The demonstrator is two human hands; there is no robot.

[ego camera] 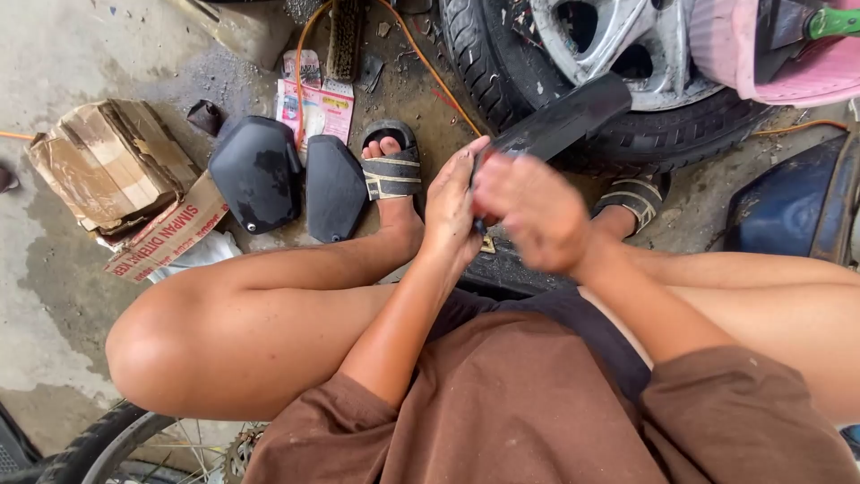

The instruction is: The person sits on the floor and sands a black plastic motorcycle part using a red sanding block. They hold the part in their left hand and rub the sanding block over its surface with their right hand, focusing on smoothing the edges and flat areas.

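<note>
I squat on a concrete floor, knees apart. My left hand (pixel 454 204) grips the near end of a long black plastic panel (pixel 563 118) that slants up to the right toward a car tyre. My right hand (pixel 530 213) is blurred and rests on the same near end of the panel, fingers curled over it. Whether it holds a small tool I cannot tell. My sandalled left foot (pixel 391 170) stands just left of the hands.
Two black plastic covers (pixel 258 172) (pixel 334 186) lie on the floor left of the foot. A torn cardboard box (pixel 112 166) sits far left. A car wheel with an alloy rim (pixel 618 40) fills the top. A blue body part (pixel 788 211) lies right; a bicycle wheel (pixel 134 444) shows bottom left.
</note>
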